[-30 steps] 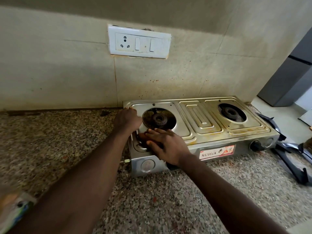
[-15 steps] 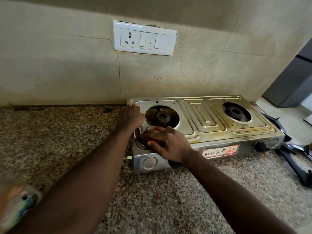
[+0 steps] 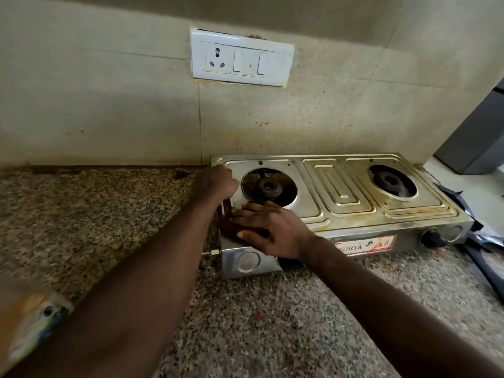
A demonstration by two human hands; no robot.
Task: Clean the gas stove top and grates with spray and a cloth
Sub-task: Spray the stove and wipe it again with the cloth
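The steel two-burner gas stove (image 3: 338, 186) stands on the granite counter against the wall, its top stained yellow-brown. Both burners (image 3: 268, 188) are bare, with the grates off. My left hand (image 3: 215, 184) is closed over the left edge of the stove top beside the left burner. My right hand (image 3: 268, 230) lies flat on the front left corner, fingers pointing left. Under its fingers is a dark patch; I cannot tell whether it is a cloth or a reflection. The black grates (image 3: 480, 257) lie on the counter to the stove's right.
A white socket-and-switch plate (image 3: 241, 57) is on the spattered wall above the stove. A blurred orange, white and green object (image 3: 30, 323) sits at the lower left edge. A grey appliance (image 3: 477, 137) stands at the far right. Speckled counter (image 3: 272, 323) stretches in front.
Both hands stay at the stove's left end. My right hand has slid slightly left along the front corner. The view has shifted a little.
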